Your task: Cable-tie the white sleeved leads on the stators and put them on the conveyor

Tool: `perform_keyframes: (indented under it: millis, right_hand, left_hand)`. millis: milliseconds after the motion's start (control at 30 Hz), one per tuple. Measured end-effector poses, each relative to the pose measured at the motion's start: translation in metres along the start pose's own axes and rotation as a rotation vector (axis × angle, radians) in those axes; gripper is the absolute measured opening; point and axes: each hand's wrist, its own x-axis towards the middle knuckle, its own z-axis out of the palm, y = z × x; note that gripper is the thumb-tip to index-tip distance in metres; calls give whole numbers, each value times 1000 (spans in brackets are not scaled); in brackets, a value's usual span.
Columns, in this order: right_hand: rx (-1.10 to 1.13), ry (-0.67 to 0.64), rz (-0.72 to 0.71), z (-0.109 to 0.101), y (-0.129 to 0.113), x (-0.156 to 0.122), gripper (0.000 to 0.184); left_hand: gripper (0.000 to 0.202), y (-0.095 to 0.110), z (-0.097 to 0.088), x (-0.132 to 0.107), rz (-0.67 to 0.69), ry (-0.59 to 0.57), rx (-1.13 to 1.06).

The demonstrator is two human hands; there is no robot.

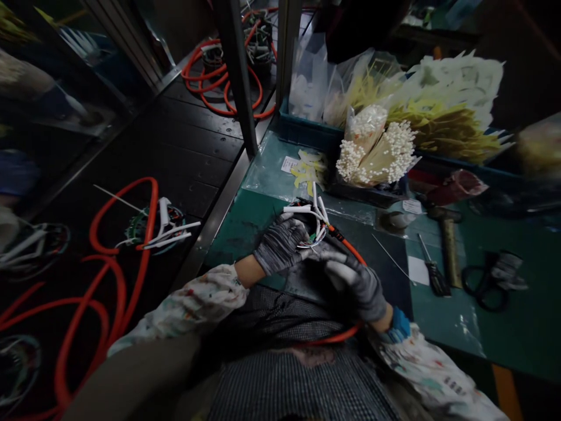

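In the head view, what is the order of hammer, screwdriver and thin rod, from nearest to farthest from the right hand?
1. Thin rod, just past the right hand
2. Screwdriver, right of it
3. Hammer, right of the screwdriver

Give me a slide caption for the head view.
Gray-gloved left hand holds a round bundle of thin wires and white tubes, gray-gloved right hand near its orange cable.

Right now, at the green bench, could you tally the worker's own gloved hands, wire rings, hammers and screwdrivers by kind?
Gloved hands: 2, left hand and right hand
Wire ring: 1
Hammer: 1
Screwdriver: 1
Total: 5
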Motion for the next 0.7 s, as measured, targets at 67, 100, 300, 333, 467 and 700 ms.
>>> perform_keyframes:
  millis: [67, 100, 300, 333, 467, 700]
  right_hand:
    - [-161, 92, -110, 5, 7, 20, 23]
    - [-230, 121, -159, 5, 9, 31, 25]
    - [-635, -154, -50, -1, -7, 89, 32]
    - [-627, -207, -40, -1, -11, 95, 30]
    - [-195, -102, -57, 2, -18, 98, 27]
    - [114, -121, -51, -11, -8, 83, 22]
  left_hand:
    - [23, -2, 0, 0, -3, 14, -17]
    - [25, -2, 0, 0, -8, 29, -30]
    - [16, -3, 0, 3, -8, 137, -148]
    - [15, -3, 0, 4, -7, 142, -160]
    - [14, -2, -1, 6, -28, 145, -172]
    - [15, -2, -3, 7, -55, 63, -170]
